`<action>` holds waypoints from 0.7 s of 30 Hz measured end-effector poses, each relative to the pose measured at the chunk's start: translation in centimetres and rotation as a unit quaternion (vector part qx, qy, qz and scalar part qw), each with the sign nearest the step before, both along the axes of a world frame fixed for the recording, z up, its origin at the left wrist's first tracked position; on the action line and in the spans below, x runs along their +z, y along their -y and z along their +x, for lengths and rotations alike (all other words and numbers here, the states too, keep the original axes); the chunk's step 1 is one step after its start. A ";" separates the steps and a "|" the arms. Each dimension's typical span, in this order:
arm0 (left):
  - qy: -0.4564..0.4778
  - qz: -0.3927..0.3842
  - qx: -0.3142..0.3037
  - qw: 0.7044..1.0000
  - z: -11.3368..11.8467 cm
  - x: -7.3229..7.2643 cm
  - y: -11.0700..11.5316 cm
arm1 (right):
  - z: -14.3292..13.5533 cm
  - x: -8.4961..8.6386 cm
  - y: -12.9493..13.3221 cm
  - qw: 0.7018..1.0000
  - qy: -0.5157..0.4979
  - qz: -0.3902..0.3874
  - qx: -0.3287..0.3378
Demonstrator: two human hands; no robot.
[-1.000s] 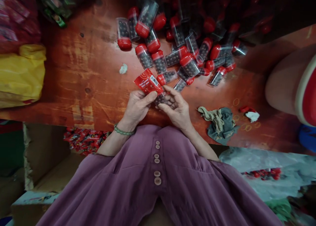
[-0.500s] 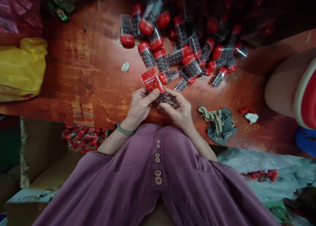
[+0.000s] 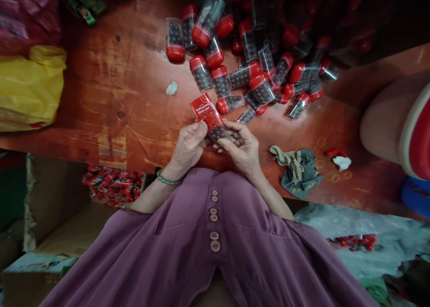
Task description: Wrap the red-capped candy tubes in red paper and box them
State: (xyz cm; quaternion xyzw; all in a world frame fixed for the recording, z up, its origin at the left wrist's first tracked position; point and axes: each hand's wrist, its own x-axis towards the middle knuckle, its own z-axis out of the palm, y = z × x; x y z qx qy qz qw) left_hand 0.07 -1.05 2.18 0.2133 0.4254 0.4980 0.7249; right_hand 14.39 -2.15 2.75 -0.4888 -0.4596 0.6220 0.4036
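Observation:
Between my hands, near the table's front edge, is a clear tube [image 3: 218, 134] of dark balls with a red printed wrapper [image 3: 205, 109] over its far part. My right hand [image 3: 244, 148] is closed around the near right side of the tube. The thumb and fingers of my left hand [image 3: 188, 145] pinch the left edge of the red wrapper. Just beyond lies a pile of clear tubes with red caps [image 3: 262, 90], filled with dark balls. My fingers hide part of the held tube.
On the wooden table [image 3: 134, 92] are a grey-green cloth [image 3: 300, 170], several yellow rubber bands [image 3: 321, 142] and a white scrap [image 3: 171, 88]. A yellow bag [image 3: 30, 92] stands left, a large tub [image 3: 386, 114] right. Below left, a cardboard box [image 3: 60, 208] holds red packets [image 3: 114, 184].
My left thumb has slid left and down to the wrapper's edge, leaving more of the red print in view. My right hand keeps its hold on the tube.

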 end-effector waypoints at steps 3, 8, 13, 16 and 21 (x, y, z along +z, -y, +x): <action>-0.015 0.009 0.021 1.000 0.1 -0.2 0.2 | -0.4 -0.1 0.2 1.000 -0.003 0.009 -0.019; -0.049 0.018 -0.004 0.999 0.3 -0.3 0.7 | -0.6 -0.2 0.2 0.999 -0.012 0.020 -0.034; -0.008 -0.006 -0.002 1.000 0.3 0.0 0.7 | -0.6 0.1 -0.2 0.999 -0.004 0.024 -0.021; 0.013 -0.018 0.030 0.999 0.2 0.1 0.4 | -0.7 0.0 -0.1 1.000 0.009 0.024 -0.003; 0.016 -0.049 -0.001 0.999 -0.9 0.7 1.2 | -1.1 -0.7 0.6 0.983 0.104 0.152 -0.023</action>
